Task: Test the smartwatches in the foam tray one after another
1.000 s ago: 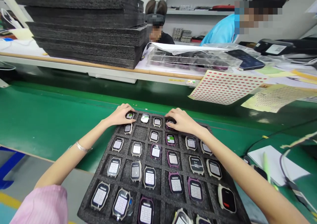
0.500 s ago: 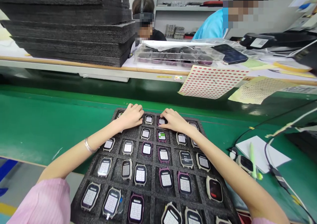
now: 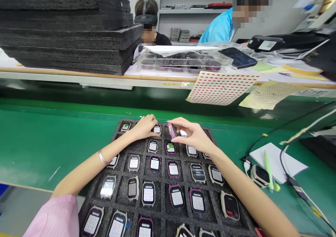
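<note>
A black foam tray (image 3: 162, 156) holds rows of smartwatch bodies without straps, most with lit screens. Between the thumb and fingers of my right hand (image 3: 195, 135) is a purple smartwatch (image 3: 172, 130), tipped on its side above its compartment in the far row. My left hand (image 3: 145, 127) reaches into the same row, its thumb and fingers closed at the edges of a silver smartwatch (image 3: 157, 129) that still lies in its slot. Just below the lifted one, another purple smartwatch (image 3: 170, 148) shows a green block on its screen.
Stacked black foam trays (image 3: 68, 34) stand on the shelf ahead, beside a clear plastic tray (image 3: 183, 60) and a phone (image 3: 238, 57). Dotted sticker sheets (image 3: 223, 88) hang off its edge. Cables, a white pad (image 3: 291, 160) and a cabled watch (image 3: 259, 176) lie right. Two people sit beyond.
My right hand has raised the purple smartwatch out of its slot and tilted it. My left hand has shifted right onto the silver smartwatch. The camera view has moved slightly.
</note>
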The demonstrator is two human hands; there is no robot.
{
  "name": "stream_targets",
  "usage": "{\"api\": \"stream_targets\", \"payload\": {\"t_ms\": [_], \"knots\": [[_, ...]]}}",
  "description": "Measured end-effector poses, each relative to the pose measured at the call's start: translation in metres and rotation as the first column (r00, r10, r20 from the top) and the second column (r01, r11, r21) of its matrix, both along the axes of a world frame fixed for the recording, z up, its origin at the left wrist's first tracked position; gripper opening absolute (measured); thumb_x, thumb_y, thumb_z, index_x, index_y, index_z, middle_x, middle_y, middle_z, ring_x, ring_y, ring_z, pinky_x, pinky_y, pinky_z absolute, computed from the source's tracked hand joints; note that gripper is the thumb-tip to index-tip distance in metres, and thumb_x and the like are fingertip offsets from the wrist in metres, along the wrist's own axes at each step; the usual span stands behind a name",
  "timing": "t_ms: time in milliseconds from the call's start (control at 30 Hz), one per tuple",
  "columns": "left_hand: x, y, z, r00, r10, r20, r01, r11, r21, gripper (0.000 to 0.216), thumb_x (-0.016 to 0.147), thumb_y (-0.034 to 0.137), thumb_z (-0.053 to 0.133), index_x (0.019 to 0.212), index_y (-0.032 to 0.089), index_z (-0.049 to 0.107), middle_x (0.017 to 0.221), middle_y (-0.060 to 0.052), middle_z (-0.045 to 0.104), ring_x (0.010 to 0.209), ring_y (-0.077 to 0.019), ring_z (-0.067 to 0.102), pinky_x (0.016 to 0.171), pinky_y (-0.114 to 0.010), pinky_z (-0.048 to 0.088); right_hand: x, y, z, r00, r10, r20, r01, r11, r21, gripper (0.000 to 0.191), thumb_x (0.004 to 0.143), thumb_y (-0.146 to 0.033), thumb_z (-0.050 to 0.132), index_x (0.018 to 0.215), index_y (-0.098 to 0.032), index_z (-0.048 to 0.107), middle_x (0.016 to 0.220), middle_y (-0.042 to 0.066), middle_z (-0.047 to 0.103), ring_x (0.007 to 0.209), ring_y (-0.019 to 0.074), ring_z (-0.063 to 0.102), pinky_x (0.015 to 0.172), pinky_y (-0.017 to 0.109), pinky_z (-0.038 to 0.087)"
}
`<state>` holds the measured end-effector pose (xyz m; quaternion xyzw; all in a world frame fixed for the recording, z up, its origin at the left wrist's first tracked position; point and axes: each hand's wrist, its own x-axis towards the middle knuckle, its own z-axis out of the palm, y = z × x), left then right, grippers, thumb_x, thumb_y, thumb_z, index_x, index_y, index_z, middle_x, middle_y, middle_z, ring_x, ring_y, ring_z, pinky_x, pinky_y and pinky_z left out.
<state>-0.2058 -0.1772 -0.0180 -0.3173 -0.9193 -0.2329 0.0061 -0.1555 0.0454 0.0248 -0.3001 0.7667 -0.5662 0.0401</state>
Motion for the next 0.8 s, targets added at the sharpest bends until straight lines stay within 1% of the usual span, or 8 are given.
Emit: {"api": "stream_targets", "payload": {"t_ms": [100,167,233,267,333,367,600,800], "knots": [[0.007,-0.004,0.004,0.998,0.013,0.062,-0.026,0.978,0.206,0.037,0.079,0.039,0.065,0.105,0.014,0.055,0.104,-0.012,0.064,0.093,-0.0225,0.062,0.082,-0.037,0.049,0.014,-0.007,0.003,0.989,0.028,0.148,0.001,0.981,-0.193,0.045,0.071,-0.023,0.077,0.113,-0.025,0.060,0.105,0.005,0.062,0.098,0.0213,0.062,0.084,0.037,0.050],[0.016,-0.005,0.017,0.989,-0.010,0.147,-0.052,0.910,0.410,0.039,0.080,0.039,0.063,0.109,0.015,0.054,0.104,-0.011,0.066,0.088,-0.0188,0.065,0.080,-0.034,0.051,0.022,-0.011,0.006,0.965,0.016,0.261,0.057,0.962,-0.268,0.046,0.072,-0.022,0.076,0.113,-0.024,0.056,0.094,0.003,0.064,0.087,0.0182,0.065,0.077,0.033,0.053],[0.028,-0.007,0.036,0.925,-0.156,0.346,-0.173,0.638,0.751,0.043,0.068,0.031,0.076,0.104,0.014,0.059,0.101,-0.011,0.068,0.088,-0.0201,0.066,0.083,-0.035,0.050,0.027,-0.016,0.009,0.950,-0.053,0.309,0.146,0.947,-0.285,0.045,0.071,-0.021,0.078,0.110,-0.023,0.055,0.094,0.003,0.063,0.077,0.0152,0.064,0.063,0.027,0.054],[0.035,-0.008,0.046,0.892,-0.220,0.395,-0.235,0.521,0.820,0.045,0.065,0.027,0.079,0.103,0.015,0.061,0.100,-0.010,0.069,0.087,-0.0194,0.065,0.083,-0.034,0.050,0.029,-0.017,0.009,0.944,-0.092,0.317,0.188,0.940,-0.285,0.045,0.070,-0.021,0.078,0.108,-0.022,0.054,0.098,0.004,0.062,0.073,0.0135,0.062,0.055,0.023,0.052],[0.049,-0.010,0.063,0.854,-0.290,0.432,-0.321,0.360,0.876,0.042,0.060,0.019,0.081,0.099,0.016,0.064,0.099,-0.007,0.068,0.085,-0.0169,0.064,0.080,-0.030,0.049,0.032,-0.020,0.011,0.933,-0.143,0.330,0.241,0.930,-0.278,0.044,0.071,-0.022,0.077,0.106,-0.023,0.051,0.101,0.004,0.062,0.060,0.0090,0.057,0.043,0.019,0.045],[0.055,-0.011,0.069,0.836,-0.320,0.446,-0.349,0.318,0.881,0.041,0.059,0.016,0.081,0.097,0.017,0.065,0.099,-0.006,0.068,0.084,-0.0156,0.063,0.078,-0.027,0.048,0.034,-0.021,0.011,0.929,-0.157,0.336,0.256,0.927,-0.273,0.044,0.071,-0.022,0.077,0.106,-0.023,0.050,0.100,0.004,0.063,0.055,0.0071,0.054,0.040,0.018,0.042],[0.080,-0.011,0.078,0.705,-0.391,0.591,-0.514,0.293,0.806,0.030,0.065,0.004,0.063,0.091,0.018,0.060,0.094,-0.004,0.068,0.079,-0.0126,0.056,0.071,-0.024,0.044,0.037,-0.021,0.011,0.939,-0.172,0.299,0.258,0.926,-0.276,0.045,0.076,-0.026,0.071,0.117,-0.022,0.052,0.105,0.009,0.066,0.063,0.0127,0.061,0.040,0.020,0.044],[0.084,-0.006,0.072,0.648,-0.336,0.684,-0.577,0.369,0.729,0.045,0.061,0.004,0.061,0.104,0.018,0.059,0.091,-0.004,0.067,0.081,-0.0159,0.058,0.069,-0.028,0.044,0.042,-0.022,0.011,0.945,-0.230,0.232,0.290,0.917,-0.275,0.028,0.087,-0.034,0.057,0.112,-0.020,0.058,0.098,0.009,0.069,0.054,0.0128,0.060,0.039,0.023,0.044]]}}
